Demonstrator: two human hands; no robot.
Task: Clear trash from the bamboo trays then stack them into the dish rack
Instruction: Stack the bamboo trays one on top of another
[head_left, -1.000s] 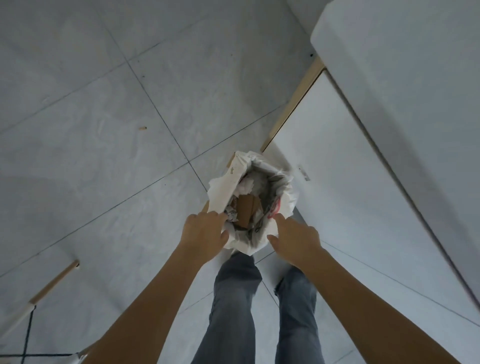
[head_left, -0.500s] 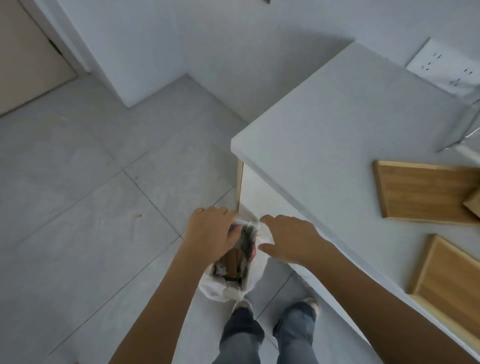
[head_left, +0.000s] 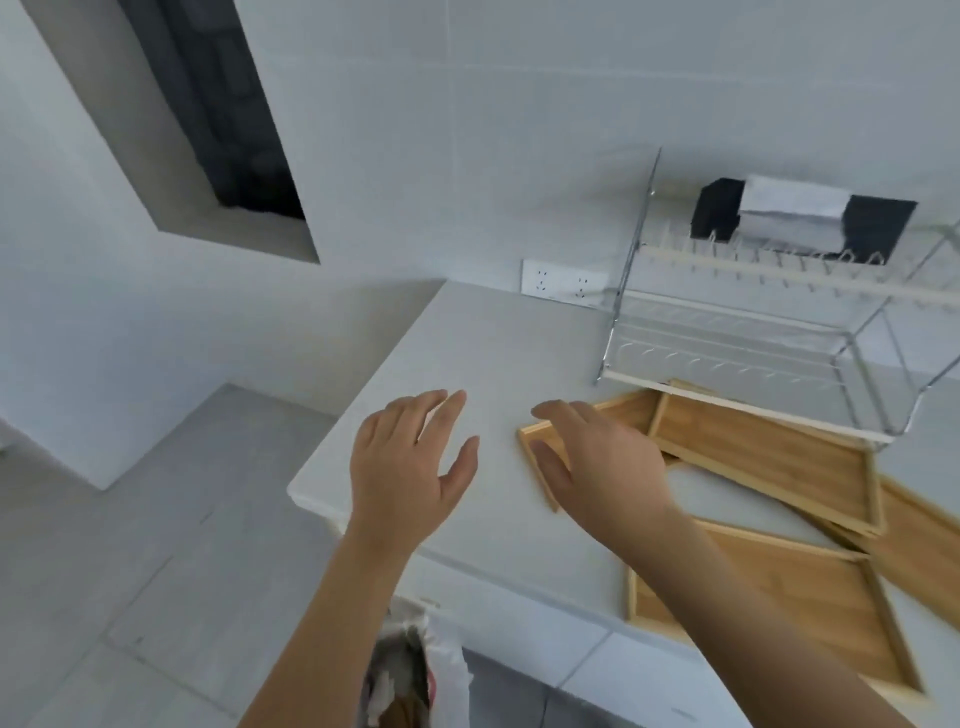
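Several empty bamboo trays lie overlapping on the white counter (head_left: 483, 338): one upper tray (head_left: 769, 457) in front of the rack, one near tray (head_left: 779, 608) at the counter's front edge, another tray (head_left: 924, 551) at the far right. My right hand (head_left: 597, 462) hovers open over the left corner of the leftmost tray (head_left: 540, 441). Left of it, over bare counter, my left hand (head_left: 410, 467) is open, fingers spread. A chrome wire dish rack (head_left: 753, 343) stands empty behind the trays.
A white-lined trash bag (head_left: 410, 670) holding crumpled trash sits on the grey tiled floor below the counter edge. A wall socket (head_left: 563, 283) is behind the counter. A dark and white box (head_left: 795, 218) stands behind the rack.
Both hands have let go of the trash bag rim and risen over the counter. The view has swung up from the floor to the trays and rack.
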